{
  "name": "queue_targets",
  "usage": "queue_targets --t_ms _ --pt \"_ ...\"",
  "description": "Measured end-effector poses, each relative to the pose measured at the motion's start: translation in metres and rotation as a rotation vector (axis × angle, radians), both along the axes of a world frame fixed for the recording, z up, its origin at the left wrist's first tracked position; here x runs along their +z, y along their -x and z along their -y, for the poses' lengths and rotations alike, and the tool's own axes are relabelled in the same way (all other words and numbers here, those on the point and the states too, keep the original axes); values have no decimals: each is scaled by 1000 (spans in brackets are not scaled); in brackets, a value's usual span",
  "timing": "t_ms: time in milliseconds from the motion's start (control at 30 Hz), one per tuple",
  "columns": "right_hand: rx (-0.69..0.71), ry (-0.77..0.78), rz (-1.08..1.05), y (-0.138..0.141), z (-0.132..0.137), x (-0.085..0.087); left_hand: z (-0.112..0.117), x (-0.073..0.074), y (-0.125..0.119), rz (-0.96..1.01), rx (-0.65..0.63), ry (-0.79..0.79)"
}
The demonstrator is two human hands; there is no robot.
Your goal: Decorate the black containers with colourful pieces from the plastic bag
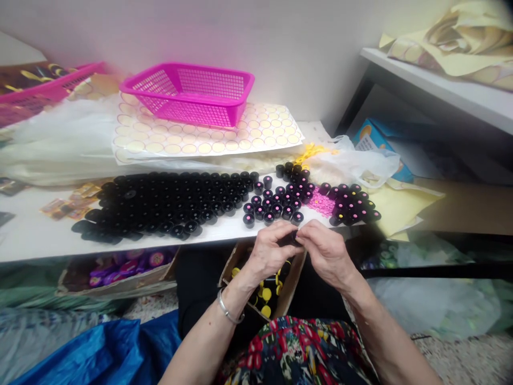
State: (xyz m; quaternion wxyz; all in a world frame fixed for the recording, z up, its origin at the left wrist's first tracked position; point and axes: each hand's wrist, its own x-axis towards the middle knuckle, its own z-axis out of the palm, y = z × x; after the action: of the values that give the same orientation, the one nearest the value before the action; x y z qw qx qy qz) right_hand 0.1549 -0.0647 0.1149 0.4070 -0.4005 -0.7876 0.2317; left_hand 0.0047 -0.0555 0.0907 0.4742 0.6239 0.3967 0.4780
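Note:
My left hand [272, 248] grips a small black cap [294, 238] between thumb and fingers, just off the table's front edge. My right hand [324, 247] is pinched closed against the cap's right side; anything tiny between its fingertips is hidden. Just beyond my hands stand several black caps with pink dots [276, 208] on top. A heap of small pink discs [321, 202] lies to their right, beside another cluster of dotted caps [351, 206], a few with yellow dots. Dense rows of plain black caps [172, 198] cover the table's left part.
A pink mesh basket [236, 109] rests on sheets of round cream stickers [264, 136] at the back. Yellow pieces [315, 153] and a plastic bag [356, 163] lie back right. Below my hands is a carton [294, 283] with yellow-topped pieces; another carton [120, 289] holds purple items.

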Motion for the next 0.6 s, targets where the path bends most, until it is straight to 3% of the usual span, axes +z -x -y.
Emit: queue_targets --t_ms 433,600 --pt "-8 -33 156 7 3 -5 4 -3 8 -14 20 -21" --pt "51 13 158 8 -1 -2 6 -10 7 106 44 54"
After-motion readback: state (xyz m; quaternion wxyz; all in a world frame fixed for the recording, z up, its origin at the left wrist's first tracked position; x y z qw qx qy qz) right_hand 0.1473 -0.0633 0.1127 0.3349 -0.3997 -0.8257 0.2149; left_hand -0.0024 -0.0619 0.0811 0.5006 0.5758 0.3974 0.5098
